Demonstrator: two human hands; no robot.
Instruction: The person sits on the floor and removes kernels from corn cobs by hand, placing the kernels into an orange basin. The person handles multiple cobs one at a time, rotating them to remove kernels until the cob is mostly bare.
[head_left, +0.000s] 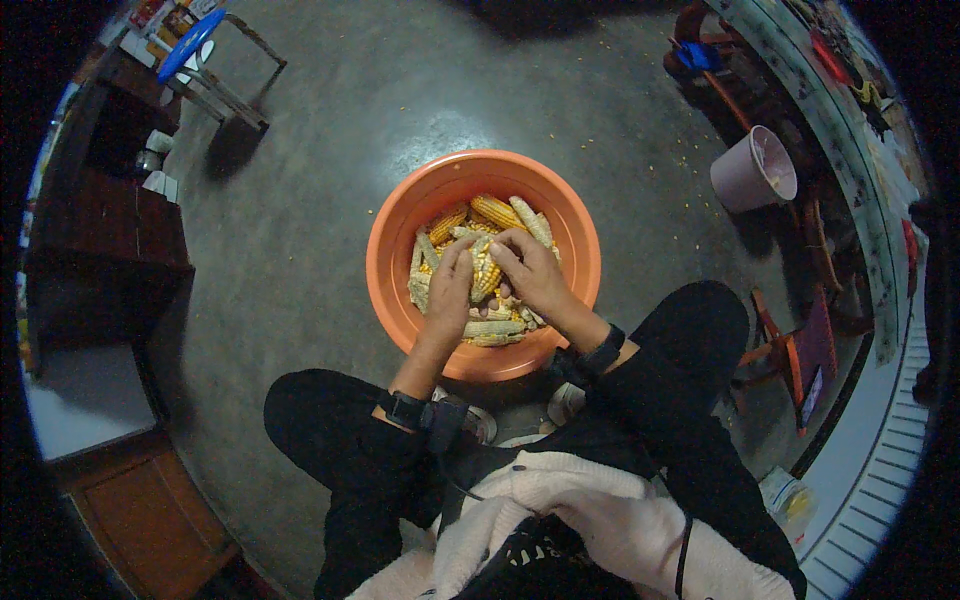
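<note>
Both my hands are over an orange plastic basin on the floor between my feet. My left hand and my right hand grip a partly shelled ear of corn between them, with yellow kernels left on part of its surface. Beneath them, the basin holds loose kernels and several bare corn cobs. Toward its far side lie ears covered in kernels, one a full yellow ear. A pale cob leans at the far right inside the basin. My palms hide part of the contents.
Scattered kernels dot the concrete floor. A blue-topped stool stands at the far left, beside dark wooden cabinets. To the right are a pinkish bucket, a folding stool and a long table edge.
</note>
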